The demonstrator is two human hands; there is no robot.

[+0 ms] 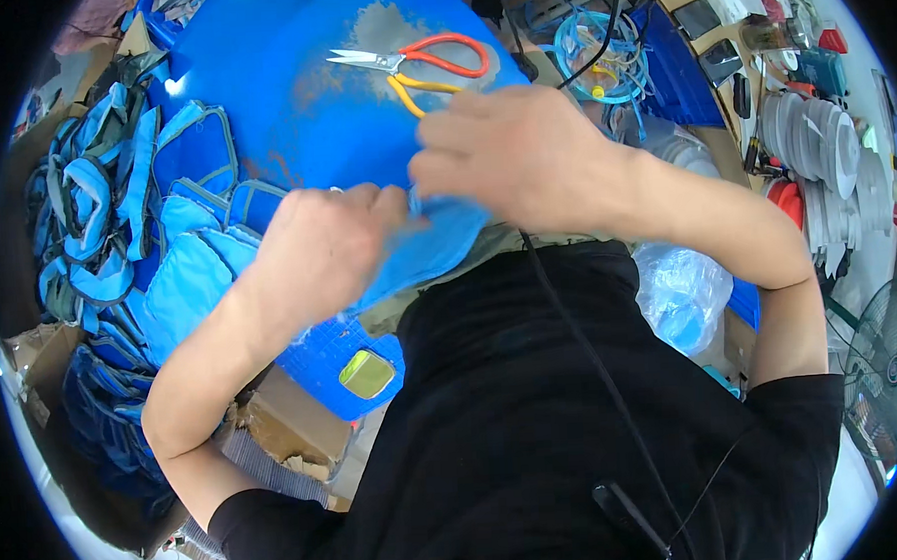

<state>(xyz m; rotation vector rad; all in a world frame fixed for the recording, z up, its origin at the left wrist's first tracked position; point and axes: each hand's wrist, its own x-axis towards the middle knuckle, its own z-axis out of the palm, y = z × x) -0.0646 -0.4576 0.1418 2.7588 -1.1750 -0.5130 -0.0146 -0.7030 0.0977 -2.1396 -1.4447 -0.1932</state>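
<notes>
Close together over the near edge of the blue work surface [290, 97], both my hands have their fingers curled in and slightly smeared by motion. My left hand [331, 235] is closed on the upper edge of a blue fabric piece [437, 245], which hangs down toward my lap. Just right of it, my right hand [508, 157] is pinched shut at the top of the fabric; what its fingertips hold is hidden. Beyond my right hand lie scissors [389, 60] with one red and one orange-yellow handle, blades pointing left.
Blue fabric pieces with dark edging [95, 215] are heaped at the left, beside a cardboard box [295, 422]. Light-blue tubing [599, 58] is coiled at the far right. White spools [813, 139] fill a shelf; a fan [888, 371] stands at the right.
</notes>
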